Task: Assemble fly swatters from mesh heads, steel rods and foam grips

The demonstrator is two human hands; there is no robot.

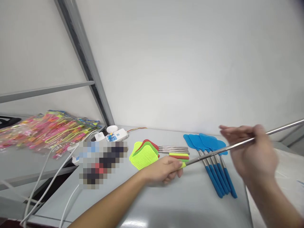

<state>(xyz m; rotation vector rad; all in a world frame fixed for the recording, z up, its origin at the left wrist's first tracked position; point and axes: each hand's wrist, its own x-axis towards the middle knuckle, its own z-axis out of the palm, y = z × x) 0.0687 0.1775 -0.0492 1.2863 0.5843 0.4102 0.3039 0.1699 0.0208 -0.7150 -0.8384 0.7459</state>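
Observation:
My left hand point(163, 169) is closed around the yellow-green grip of a telescopic fly swatter pole point(223, 148). The pole is drawn out long and slants up to the right, past the picture's edge, so its far end is hidden. My right hand point(253, 152), slightly blurred, has its fingers stretched out, with the pole crossing the palm and passing behind the thumb. Below the pole lie several blue fly swatters point(215, 161), fanned side by side. Left of them are mesh fly swatters with yellow-green point(144, 156), green and red heads, their metal rods point(174, 149) and coloured grips lying close together.
A white power strip point(117, 135) with plugs and cables sits at the table's back left, near a pixelated patch. Packed colourful items in clear bags point(54, 129) cover a shelf at left. A grey metal post point(91, 69) stands there. Whitish sheeting point(282, 180) lies at right.

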